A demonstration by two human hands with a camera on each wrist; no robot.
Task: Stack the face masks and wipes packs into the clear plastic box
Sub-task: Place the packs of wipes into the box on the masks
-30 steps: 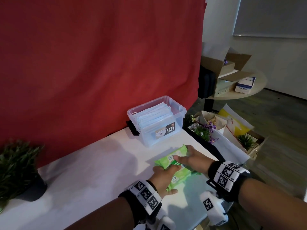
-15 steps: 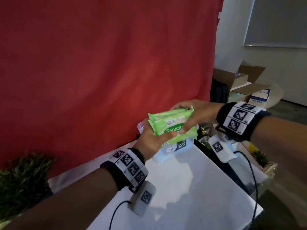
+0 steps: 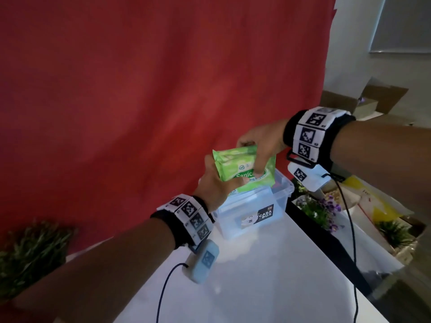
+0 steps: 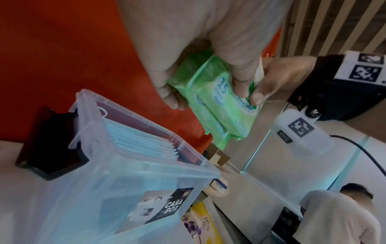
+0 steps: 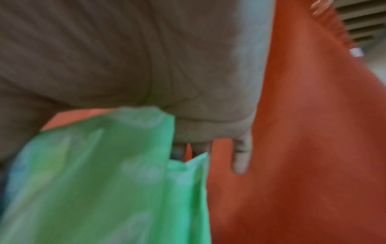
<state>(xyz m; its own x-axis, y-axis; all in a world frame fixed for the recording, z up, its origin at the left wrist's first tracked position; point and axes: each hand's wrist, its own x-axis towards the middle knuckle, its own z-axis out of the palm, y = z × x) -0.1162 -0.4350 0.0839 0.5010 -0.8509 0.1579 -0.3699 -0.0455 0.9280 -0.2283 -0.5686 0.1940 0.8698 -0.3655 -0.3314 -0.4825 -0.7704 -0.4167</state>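
Both hands hold a small stack of green wipes packs point(image 3: 242, 167) in the air just above the clear plastic box point(image 3: 277, 201). My left hand point(image 3: 217, 183) grips the stack's left end, thumb across the top pack point(image 4: 221, 105). On the right end, my right hand point(image 3: 258, 145) pinches the stack with its thumb on the front face. The box stands open at the table's far edge and holds a row of light blue face masks point(image 4: 142, 140). The right wrist view is blurred and shows only the green packs point(image 5: 104, 181) under the palm.
A red curtain point(image 3: 140, 89) hangs right behind the box. The white table point(image 3: 256, 276) ends just right of the box, with purple flowers point(image 3: 324, 208) and bags below. A green plant point(image 3: 30, 250) sits far left. A black object point(image 4: 50, 145) lies behind the box.
Both hands lifted the green packs off the table and carried them up and forward, then lowered them slightly until they hang over the box's open top.
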